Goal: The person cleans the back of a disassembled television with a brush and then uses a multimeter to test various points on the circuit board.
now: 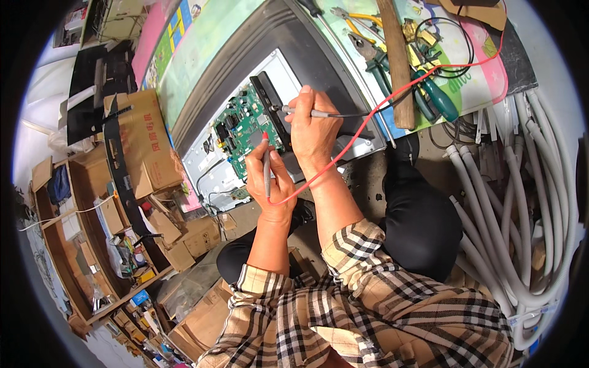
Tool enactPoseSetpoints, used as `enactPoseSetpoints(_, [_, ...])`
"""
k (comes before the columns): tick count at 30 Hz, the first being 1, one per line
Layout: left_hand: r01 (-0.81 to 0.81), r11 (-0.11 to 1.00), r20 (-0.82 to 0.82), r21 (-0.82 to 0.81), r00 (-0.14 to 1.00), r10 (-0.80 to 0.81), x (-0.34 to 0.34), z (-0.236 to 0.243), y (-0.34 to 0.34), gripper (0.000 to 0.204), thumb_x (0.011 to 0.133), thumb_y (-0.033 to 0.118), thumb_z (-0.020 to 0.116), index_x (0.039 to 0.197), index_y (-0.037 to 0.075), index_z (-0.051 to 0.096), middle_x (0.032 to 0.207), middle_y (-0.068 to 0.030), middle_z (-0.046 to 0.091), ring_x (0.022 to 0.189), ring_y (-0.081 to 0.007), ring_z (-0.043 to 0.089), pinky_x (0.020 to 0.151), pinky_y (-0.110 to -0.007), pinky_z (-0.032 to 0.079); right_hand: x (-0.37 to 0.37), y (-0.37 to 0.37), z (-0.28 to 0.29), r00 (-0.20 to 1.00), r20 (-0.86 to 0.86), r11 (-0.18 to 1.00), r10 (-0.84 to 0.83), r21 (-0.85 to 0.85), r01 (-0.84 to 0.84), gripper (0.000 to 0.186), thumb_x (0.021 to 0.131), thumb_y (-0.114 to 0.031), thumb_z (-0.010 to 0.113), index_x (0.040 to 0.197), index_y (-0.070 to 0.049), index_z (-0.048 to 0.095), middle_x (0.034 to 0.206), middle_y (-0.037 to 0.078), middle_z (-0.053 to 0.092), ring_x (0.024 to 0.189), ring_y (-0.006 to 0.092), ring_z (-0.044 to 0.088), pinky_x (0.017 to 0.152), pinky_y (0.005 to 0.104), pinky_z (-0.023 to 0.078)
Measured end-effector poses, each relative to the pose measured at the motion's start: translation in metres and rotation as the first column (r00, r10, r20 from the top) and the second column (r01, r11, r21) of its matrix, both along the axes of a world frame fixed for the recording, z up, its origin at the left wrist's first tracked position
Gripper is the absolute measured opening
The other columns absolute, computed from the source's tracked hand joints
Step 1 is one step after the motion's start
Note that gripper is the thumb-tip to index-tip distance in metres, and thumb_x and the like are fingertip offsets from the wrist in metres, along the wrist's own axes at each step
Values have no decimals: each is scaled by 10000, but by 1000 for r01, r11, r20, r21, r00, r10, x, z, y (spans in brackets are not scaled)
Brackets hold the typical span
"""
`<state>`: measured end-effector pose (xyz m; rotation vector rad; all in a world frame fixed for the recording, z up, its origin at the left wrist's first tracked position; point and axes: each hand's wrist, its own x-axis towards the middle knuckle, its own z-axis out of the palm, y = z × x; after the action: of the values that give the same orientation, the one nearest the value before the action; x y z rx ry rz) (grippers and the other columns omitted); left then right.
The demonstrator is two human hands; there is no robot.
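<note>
A green circuit board lies on the metal plate of a dark panel housing, beside a long black metal bar. My left hand grips a grey test probe with a red lead, its tip low on the board. My right hand pinches a second grey probe with a black lead, pointing left at the bar's edge; whether that tip touches anything is unclear.
Pliers, screwdrivers and a wooden handle lie on the coloured surface at upper right. White hoses bunch at right. Cardboard boxes and wooden shelving stand at left. My bent knee is below the housing.
</note>
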<state>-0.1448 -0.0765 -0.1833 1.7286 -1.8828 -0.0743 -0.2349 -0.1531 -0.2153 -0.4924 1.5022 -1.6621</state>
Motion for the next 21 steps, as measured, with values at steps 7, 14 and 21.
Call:
enactPoseSetpoints(7, [-9,1000,11,-7,1000,9,2,1,1,218,1033,136,566,1176,-26,586,960,-123,653,727,-139,642,673,-284,548,4,1,-4,995,-84,999,47,0,-48,471,1035,-272,473,748,60,645,695,155,666,537,249,681,513,357,504])
enactPoseSetpoints(14, [14,996,15,-94,1000,-13,1,9,-6,177,994,69,588,1155,-4,600,937,-156,670,783,-245,667,719,-338,536,-1,3,13,991,104,996,83,-1,-84,472,1042,-293,466,792,62,651,692,130,682,569,218,699,512,320,538])
enactPoseSetpoints(21, [-18,992,-22,-127,1000,16,2,9,-4,241,979,120,599,1179,-12,619,949,-181,680,826,-290,684,755,-368,545,9,6,-1,987,-105,990,124,-53,-130,470,1062,-257,420,742,31,607,693,160,651,548,269,669,548,397,508])
